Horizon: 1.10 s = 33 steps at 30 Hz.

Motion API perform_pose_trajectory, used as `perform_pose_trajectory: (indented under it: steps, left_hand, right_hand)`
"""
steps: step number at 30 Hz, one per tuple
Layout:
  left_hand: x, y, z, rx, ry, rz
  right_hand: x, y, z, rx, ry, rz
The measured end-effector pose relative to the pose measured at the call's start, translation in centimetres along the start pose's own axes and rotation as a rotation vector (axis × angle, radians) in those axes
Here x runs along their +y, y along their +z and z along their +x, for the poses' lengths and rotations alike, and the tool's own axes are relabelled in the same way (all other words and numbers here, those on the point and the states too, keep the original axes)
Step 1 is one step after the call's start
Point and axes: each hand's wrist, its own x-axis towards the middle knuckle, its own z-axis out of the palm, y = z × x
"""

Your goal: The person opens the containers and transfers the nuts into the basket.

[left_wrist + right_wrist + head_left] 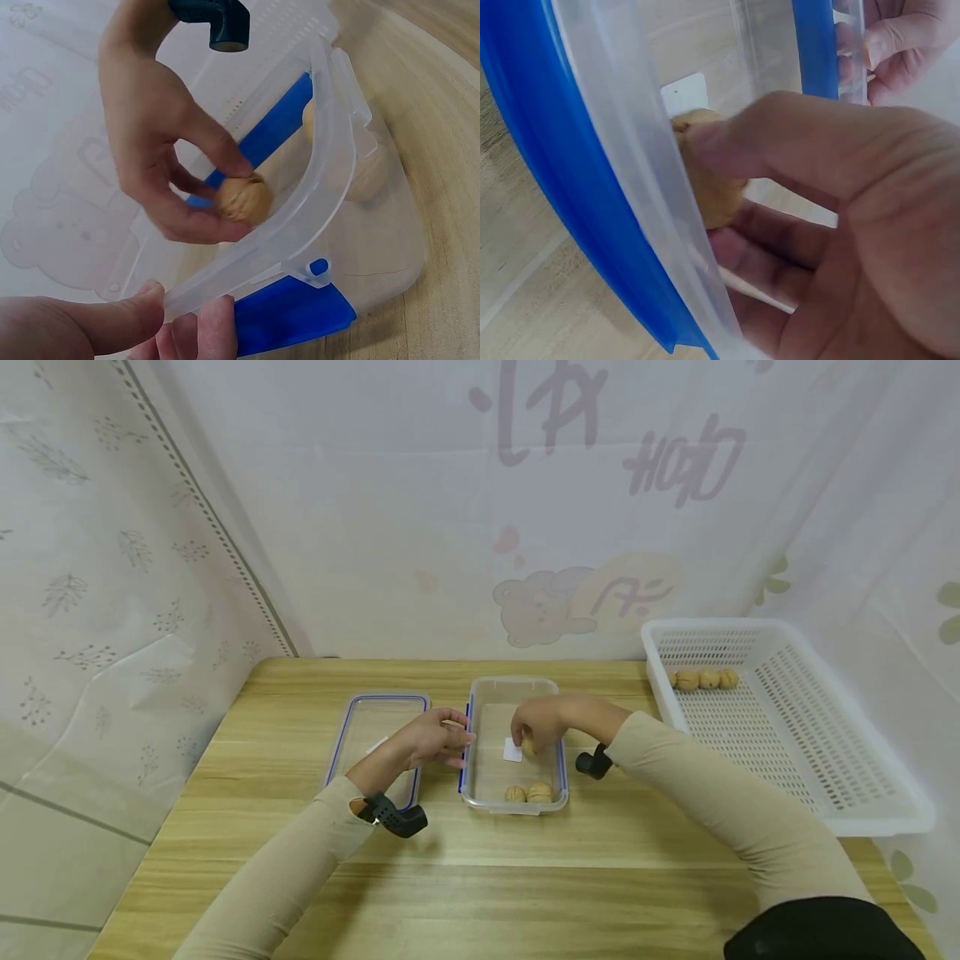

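A clear plastic food box (487, 781) with blue side clips stands without its lid on the table. Two walnuts (539, 792) lie inside at its near end. Inside the box, my right hand (542, 720) pinches another walnut (245, 199) between thumb and fingers, close to the side wall in the right wrist view. A white label (512, 749) lies beside this hand. My left hand (438, 739) holds the box's left side at the rim, with thumb and fingers by the blue clip (292, 315).
The clear lid (377, 702) with a blue seal lies left of the box, partly under my left arm. At the right stands a white perforated basket (825, 693), with several walnuts (708, 679) lined up along its left side. A printed cloth (390, 527) hangs behind the table.
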Motion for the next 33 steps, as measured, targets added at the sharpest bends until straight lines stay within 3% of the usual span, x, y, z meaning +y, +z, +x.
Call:
perform_pose_trajectory:
  steps: [12,22,26,33]
  left_hand:
    - [0.0,0.1,-0.1,-0.005,0.003,0.004]
    - [-0.3,0.0,0.0,-0.015,0.030,-0.005]
    - [-0.5,-0.1,-0.1,-0.011,0.041,-0.004]
    - [-0.9,-0.3,-0.1,-0.037,0.068,-0.013]
  right_hand:
    - [0.7,-0.3,-1.4,0.261,-0.182,0.098]
    - [2.7,-0.5,-3.6,0.424,-0.232,0.481]
    - [3.7,-0.7,-5.2,0.513,-0.232,0.537]
    - [6.0,-1.2,-8.5,0.605,-0.141,0.609]
